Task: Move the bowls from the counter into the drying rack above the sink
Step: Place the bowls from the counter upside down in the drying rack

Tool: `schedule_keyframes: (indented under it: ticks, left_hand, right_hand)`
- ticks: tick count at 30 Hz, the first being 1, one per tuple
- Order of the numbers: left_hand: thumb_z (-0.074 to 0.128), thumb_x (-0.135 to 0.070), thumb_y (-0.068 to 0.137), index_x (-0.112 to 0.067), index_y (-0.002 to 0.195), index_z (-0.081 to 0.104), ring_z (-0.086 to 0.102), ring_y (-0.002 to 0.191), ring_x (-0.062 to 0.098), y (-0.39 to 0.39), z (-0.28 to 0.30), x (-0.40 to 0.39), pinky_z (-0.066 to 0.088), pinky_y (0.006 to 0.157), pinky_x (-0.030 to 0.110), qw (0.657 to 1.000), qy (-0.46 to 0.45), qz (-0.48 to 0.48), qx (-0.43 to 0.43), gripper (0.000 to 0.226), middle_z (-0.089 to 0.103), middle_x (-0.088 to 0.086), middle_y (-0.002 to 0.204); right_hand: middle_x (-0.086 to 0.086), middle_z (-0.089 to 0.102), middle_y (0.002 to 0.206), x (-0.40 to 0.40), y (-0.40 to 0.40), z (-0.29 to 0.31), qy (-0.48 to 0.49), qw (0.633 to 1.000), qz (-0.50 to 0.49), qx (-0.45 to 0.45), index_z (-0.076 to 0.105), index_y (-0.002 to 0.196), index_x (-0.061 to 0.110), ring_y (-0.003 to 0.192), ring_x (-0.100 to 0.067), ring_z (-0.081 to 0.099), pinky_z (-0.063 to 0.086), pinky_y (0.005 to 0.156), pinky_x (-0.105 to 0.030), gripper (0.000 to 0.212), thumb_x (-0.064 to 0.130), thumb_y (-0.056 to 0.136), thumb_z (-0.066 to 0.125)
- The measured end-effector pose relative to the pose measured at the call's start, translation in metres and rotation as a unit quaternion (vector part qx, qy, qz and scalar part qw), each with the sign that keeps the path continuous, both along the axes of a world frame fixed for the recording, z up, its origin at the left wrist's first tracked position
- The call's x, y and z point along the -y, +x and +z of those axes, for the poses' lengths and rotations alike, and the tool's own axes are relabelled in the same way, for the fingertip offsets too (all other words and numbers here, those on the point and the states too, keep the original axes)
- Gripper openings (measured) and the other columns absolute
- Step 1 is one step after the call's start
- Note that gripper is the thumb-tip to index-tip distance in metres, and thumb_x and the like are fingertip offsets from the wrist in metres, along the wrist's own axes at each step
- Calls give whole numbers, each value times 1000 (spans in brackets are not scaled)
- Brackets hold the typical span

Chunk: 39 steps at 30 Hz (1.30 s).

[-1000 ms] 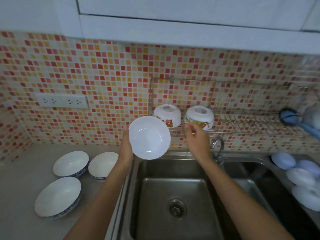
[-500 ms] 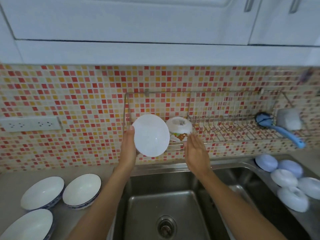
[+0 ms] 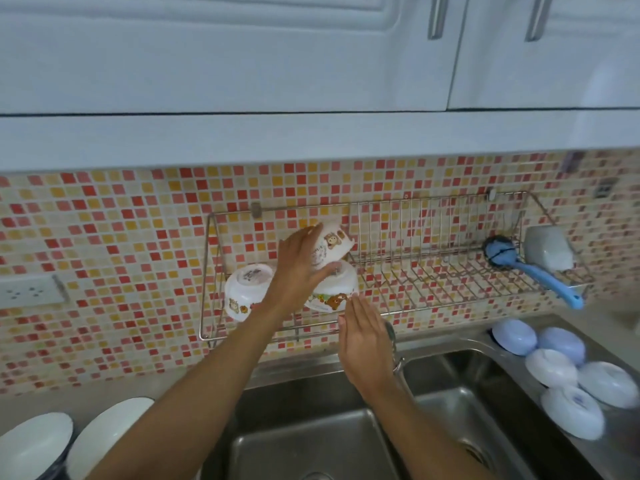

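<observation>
— Where's the bowl?

— In the left hand point(image 3: 300, 263), gripped by its side and tilted, mouth facing down-right, directly over the right one of two upturned bowls point(image 3: 334, 289) at the rack's point(image 3: 433, 282) left end. The other point(image 3: 247, 289) sits beside it at the left corner.

— And the right hand point(image 3: 365, 337)?

— Flat and empty, just below the rack's front edge.

— So the move?

— Probably lower it onto that bowl, or shift right, where the rack is bare up to a brush point(image 3: 526, 265). More bowls point(image 3: 104, 438) wait at the bench's left edge.
</observation>
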<state>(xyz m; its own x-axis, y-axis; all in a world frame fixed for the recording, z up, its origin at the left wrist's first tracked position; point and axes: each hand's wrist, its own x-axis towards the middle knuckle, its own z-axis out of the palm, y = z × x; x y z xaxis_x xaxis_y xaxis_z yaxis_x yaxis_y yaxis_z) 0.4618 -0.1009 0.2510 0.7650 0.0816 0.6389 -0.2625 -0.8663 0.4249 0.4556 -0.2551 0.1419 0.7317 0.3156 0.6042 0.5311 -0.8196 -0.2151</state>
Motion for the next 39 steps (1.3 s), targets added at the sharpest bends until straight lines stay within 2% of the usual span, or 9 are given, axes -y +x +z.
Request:
schedule_keyframes:
  ticks: [4,7,10,24,28,32,34,37,39]
  left_hand:
    - [44,-66,79,-21,145,30,30,138,28,24,-22,-11,18,112,64,986,164,-6,-30,81,38,7,147]
    - [49,-62,81,-21,146,30,27,141,29,30,-36,-18,3,116,53,976,211,-12,-44,79,37,7,150]
    - [58,-55,82,-22,146,32,30,140,29,32,-46,-21,7,116,53,971,233,-10,-50,77,39,6,148]
    - [72,-50,72,-26,143,38,31,139,23,35,-59,-27,25,115,49,972,204,-63,-99,82,39,0,150]
    - [59,-58,81,-28,143,38,31,140,20,27,-55,-28,27,114,49,980,166,-58,-93,72,39,-1,150]
    - [42,-48,93,-23,142,39,36,137,24,8,-47,-32,25,116,46,993,114,26,-34,55,44,4,147]
    - [39,-42,96,-20,137,45,42,133,27,-5,-46,-39,27,114,45,991,99,95,5,47,51,7,141]
    - [41,-39,96,-16,134,50,42,133,33,-25,-54,-53,29,111,50,978,96,187,-1,45,48,12,143]
    - [39,-46,94,-18,136,48,35,137,34,-39,-62,-59,24,113,50,970,74,226,-47,52,38,10,150]
  right_hand:
    - [-15,62,129,0,2,-3,-10,1000,-1,13,60,126,1,126,-27,55,40,109,-45,56,31,103,20]
    - [-14,62,130,-2,2,-4,8,1000,-5,24,61,126,1,126,-26,55,39,109,-45,57,31,103,18]
    - [-13,63,129,-2,3,-7,31,999,-5,45,61,125,3,125,-25,55,35,110,-44,54,31,102,22]
    - [-12,63,129,-5,7,-16,68,995,9,67,61,125,2,126,-24,54,34,112,-40,41,24,97,40]
    - [-12,63,128,-5,6,-11,73,996,21,41,62,125,2,125,-24,56,39,110,-42,41,25,99,39]
    - [-8,71,112,-9,-3,17,125,992,0,-5,54,133,8,103,-22,67,50,96,-39,49,39,99,36]
    - [-9,63,128,-12,-4,32,105,994,-13,-26,42,142,11,114,-25,63,51,95,-42,58,47,99,31]
    - [-7,19,160,-16,4,36,22,994,29,-102,17,153,17,147,-23,21,15,120,-46,62,51,101,19]
    - [-3,6,162,-19,9,30,-18,992,32,-120,7,154,18,149,-19,4,-8,119,-41,64,52,99,10]
